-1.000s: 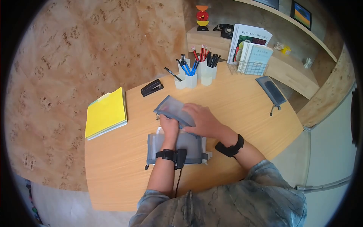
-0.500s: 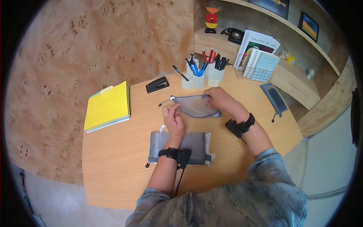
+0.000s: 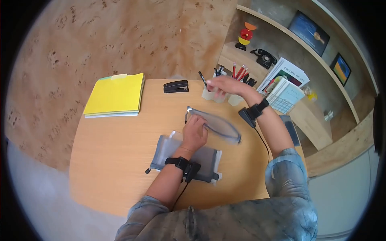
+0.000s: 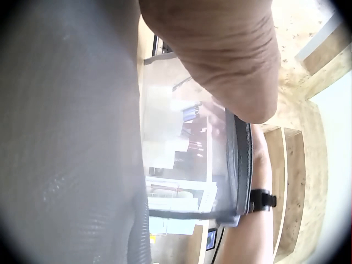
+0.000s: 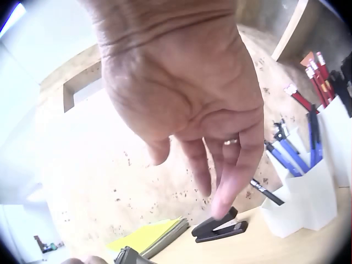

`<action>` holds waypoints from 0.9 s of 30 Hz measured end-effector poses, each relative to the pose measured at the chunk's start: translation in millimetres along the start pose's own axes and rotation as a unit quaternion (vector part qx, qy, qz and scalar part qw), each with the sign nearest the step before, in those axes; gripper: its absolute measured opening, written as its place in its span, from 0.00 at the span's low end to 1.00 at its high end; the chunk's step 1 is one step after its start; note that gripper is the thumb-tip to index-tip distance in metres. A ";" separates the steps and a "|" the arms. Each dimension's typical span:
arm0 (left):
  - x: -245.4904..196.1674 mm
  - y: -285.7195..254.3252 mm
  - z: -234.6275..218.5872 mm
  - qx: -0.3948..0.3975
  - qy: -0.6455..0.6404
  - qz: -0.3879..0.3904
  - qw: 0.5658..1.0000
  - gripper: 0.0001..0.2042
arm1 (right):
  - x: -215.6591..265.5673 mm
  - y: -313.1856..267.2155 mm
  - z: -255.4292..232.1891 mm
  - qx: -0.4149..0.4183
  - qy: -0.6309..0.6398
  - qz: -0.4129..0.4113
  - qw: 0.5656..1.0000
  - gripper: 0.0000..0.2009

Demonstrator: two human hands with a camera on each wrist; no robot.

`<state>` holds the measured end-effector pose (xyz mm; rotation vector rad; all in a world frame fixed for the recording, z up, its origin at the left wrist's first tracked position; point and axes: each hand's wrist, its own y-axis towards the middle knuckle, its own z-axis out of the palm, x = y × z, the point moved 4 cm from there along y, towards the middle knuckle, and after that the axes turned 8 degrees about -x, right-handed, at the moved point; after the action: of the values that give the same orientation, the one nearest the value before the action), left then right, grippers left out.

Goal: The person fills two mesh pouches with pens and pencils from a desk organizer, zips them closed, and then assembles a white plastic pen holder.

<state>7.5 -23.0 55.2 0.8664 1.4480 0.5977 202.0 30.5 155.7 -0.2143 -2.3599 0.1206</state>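
Note:
My left hand [image 3: 194, 134] pinches the edge of a grey mesh zip pouch [image 3: 219, 125], which hangs tilted to the right above the table. In the left wrist view the see-through pouch [image 4: 176, 126] shows its dark zip edge by the hand [image 4: 220, 55]. Under my left wrist, more mesh pouches [image 3: 207, 160] lie on the table. My right hand [image 3: 223, 86] is over the white pen holders [image 3: 208, 94], near a black pen [image 3: 202, 78]. The right wrist view has the hand [image 5: 192, 104] with fingers extended and holding nothing, above the black stapler [image 5: 220, 230].
A yellow folder stack [image 3: 114, 96] lies at the table's left, and the stapler [image 3: 175, 86] near the back edge. Behind the pen holders a wire basket [image 3: 280, 103] holds books. Another pouch [image 3: 290, 130] lies at the right, partly behind my right arm. Shelves [image 3: 317, 120] stand beyond.
My right hand has let go of the pouch and moved up to the pen holders. The left hand keeps its hold, and the pouch's free end has dropped to the right. The head view has turned.

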 end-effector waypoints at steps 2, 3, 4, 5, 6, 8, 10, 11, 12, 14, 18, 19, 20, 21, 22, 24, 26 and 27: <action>0.7 -1.3 1.0 0.002 -0.004 0.012 1.000 0.08 | 9.4 35.3 5.3 -0.041 -0.085 -0.020 0.995 0.19; 1.3 -1.5 1.0 0.004 -0.002 0.010 1.000 0.08 | 7.4 54.9 8.9 -0.059 -0.176 -0.071 0.980 0.18; 1.4 -2.0 0.5 0.007 0.001 0.010 1.000 0.08 | -1.6 77.8 16.1 -0.079 -0.264 -0.123 0.953 0.17; 1.5 -2.1 0.1 0.010 0.003 0.010 1.000 0.07 | -10.3 96.7 24.6 -0.099 -0.349 -0.173 0.916 0.17; 0.7 -1.0 -0.6 0.010 0.005 0.010 1.000 0.07 | -22.6 114.4 32.8 -0.099 -0.369 -0.171 0.908 0.16; -2.2 -0.5 -2.4 0.010 0.009 0.010 1.000 0.07 | -28.9 133.4 44.6 -0.100 -0.409 -0.166 0.892 0.15; -4.1 0.7 -3.9 0.006 0.009 0.008 1.000 0.07 | -28.7 130.8 45.7 -0.095 -0.433 -0.103 0.890 0.13; -4.0 1.1 -4.5 0.005 0.008 0.006 1.000 0.07 | -30.8 130.4 46.2 -0.091 -0.444 -0.071 0.889 0.12; -3.4 1.3 -5.6 -0.002 0.011 0.009 1.000 0.08 | -35.7 135.2 44.9 -0.092 -0.462 -0.086 0.878 0.11; -2.9 0.7 -6.1 -0.016 0.015 0.012 1.000 0.08 | -48.5 139.7 40.8 -0.091 -0.495 -0.113 0.857 0.09; -4.4 1.4 -5.7 -0.027 0.011 0.011 1.000 0.08 | 18.4 65.2 6.0 -0.340 -0.358 -0.144 0.858 0.08; -3.8 0.6 -5.7 -0.031 0.013 0.008 0.999 0.08 | 33.5 43.3 -2.2 -0.406 -0.313 -0.206 0.833 0.08; -3.2 0.1 -5.9 -0.034 0.015 0.004 0.999 0.08 | 43.9 24.7 -8.5 -0.426 -0.251 -0.249 0.833 0.08; -3.4 0.7 -5.8 -0.038 0.019 0.012 0.999 0.08 | 52.5 6.6 -15.5 -0.443 -0.186 -0.290 0.827 0.07; -3.9 1.0 -6.3 -0.041 0.022 0.019 0.999 0.08 | 60.6 -12.0 -20.0 -0.458 -0.120 -0.328 0.817 0.07; -4.2 0.6 -5.9 -0.041 0.028 0.026 0.998 0.08 | 72.2 -42.5 -17.8 -0.400 -0.005 -0.295 0.868 0.06; -3.9 -0.4 -4.6 -0.034 0.034 0.027 0.998 0.08 | 77.9 -73.4 -8.9 -0.310 0.062 -0.244 0.917 0.05; -3.5 -0.3 -4.6 -0.034 0.032 0.025 0.999 0.08 | 81.0 -88.1 -1.4 -0.283 0.027 -0.266 0.921 0.05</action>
<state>2.7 -25.3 57.4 0.8390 1.4593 0.7142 135.4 -40.5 225.2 0.1552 -2.2561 -0.8247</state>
